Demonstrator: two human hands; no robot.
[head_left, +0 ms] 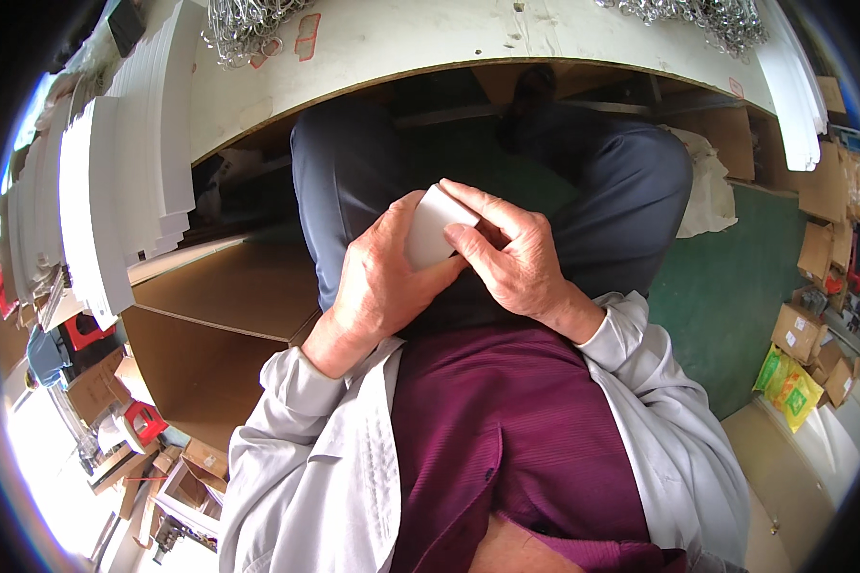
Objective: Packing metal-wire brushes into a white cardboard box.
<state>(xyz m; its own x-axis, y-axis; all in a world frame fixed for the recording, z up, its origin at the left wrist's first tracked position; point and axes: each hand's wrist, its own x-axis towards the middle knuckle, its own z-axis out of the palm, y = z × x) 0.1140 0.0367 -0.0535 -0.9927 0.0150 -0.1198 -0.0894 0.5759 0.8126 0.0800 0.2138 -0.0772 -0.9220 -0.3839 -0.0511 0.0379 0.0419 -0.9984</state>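
Observation:
Between my two hands, above my lap, is a small white box (432, 229) with flat faces. My left hand (380, 267) wraps round its left side and underside, fingers mostly hidden behind it. On the other side my right hand (518, 250) grips the box's right edge, with the thumb pressed on the front face and the forefinger along the top corner. What lies inside or behind the box cannot be seen.
A white worktable (373, 48) curves across the far side, bearing heaps of metal rings or hooks (248, 29). White flat stacks (96, 201) stand at the left. An opened cardboard box (215, 353) sits beside my left leg. Cartons (798, 329) and a yellow-green bag (788, 387) lie at right.

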